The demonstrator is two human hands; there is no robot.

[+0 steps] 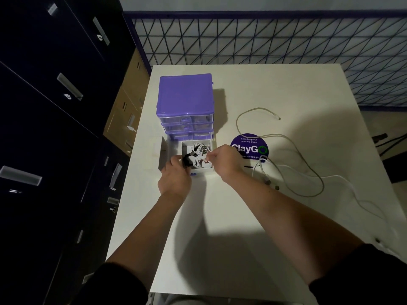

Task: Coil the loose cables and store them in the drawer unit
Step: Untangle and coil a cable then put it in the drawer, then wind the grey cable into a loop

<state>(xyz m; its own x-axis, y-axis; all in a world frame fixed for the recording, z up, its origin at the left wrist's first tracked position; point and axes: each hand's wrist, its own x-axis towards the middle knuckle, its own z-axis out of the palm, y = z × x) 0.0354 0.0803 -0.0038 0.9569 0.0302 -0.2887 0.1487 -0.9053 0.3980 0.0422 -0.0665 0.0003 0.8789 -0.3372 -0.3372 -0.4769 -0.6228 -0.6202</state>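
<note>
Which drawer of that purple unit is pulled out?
The bottom drawer, holding coiled cables, with both hands at it; the drawers stacked above it stay closed.

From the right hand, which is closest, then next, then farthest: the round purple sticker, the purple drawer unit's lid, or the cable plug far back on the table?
1. Round purple sticker, just right of the right hand.
2. Drawer unit's lid, behind and left.
3. Cable plug, far back on the right.

purple drawer unit (185, 95) on white table (286, 89), both hands at open drawer (208, 170) of coiled cables (199, 156), loose cables (293, 150) beside
</note>
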